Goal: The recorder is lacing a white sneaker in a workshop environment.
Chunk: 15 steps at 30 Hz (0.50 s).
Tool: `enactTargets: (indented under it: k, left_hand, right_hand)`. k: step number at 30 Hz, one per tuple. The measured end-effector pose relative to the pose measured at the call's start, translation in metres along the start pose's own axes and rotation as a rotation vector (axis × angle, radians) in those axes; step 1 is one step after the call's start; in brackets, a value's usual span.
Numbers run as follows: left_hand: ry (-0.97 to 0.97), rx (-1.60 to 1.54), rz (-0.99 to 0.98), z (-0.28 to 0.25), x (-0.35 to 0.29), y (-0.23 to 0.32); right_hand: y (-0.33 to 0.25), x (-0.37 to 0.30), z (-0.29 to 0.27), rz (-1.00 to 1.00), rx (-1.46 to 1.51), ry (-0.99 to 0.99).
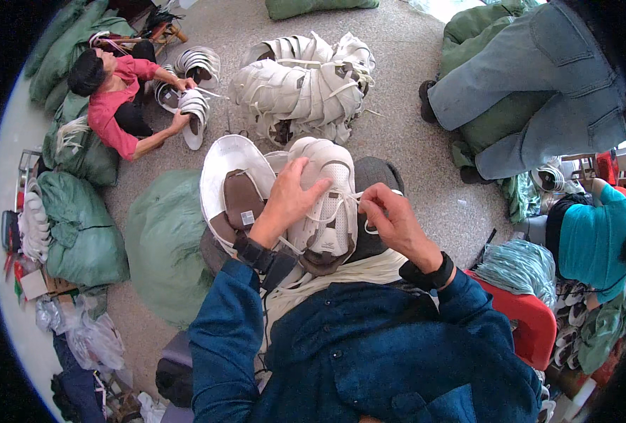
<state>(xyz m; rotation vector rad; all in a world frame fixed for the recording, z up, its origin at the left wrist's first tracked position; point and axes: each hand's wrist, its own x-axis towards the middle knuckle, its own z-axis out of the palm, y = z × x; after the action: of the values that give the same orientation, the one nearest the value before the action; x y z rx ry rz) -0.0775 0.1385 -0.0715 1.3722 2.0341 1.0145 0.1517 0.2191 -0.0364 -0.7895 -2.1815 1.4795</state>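
Note:
A cream-white sneaker upper [329,158] with perforated panels lies in front of my body, toe pointing away. My left hand [284,201] grips it from the left, fingers and thumb spread over its top. A white shoelace [327,213] is threaded across its opening, and my right hand [395,220] pinches the lace at the shoe's right edge. Beside my left hand rests another white upper [222,155] with brown lining and a small label. A dark grey padded piece [382,173] shows behind my right hand. Cream laces [344,271] lie bunched across my lap.
A heap of white uppers [299,88] sits on the speckled floor ahead. A person in a red shirt [126,99] handles shoes at far left. Jeans-clad legs [531,77] stand at far right, above a person in teal [588,236]. A green sack [163,243] is at my left.

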Motion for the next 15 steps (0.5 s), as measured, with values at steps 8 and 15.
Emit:
enactTargets:
  k: [8, 15]
  left_hand:
    - [-0.103, -0.255, -0.031, -0.013, -0.009, 0.016]
    - [-0.11, -0.634, 0.014, -0.025, -0.024, 0.033]
  right_hand:
    - [0.013, 0.0, 0.028, 0.079, 0.225, -0.037]
    - [0.022, 0.0, 0.03, 0.12, 0.277, -0.053]
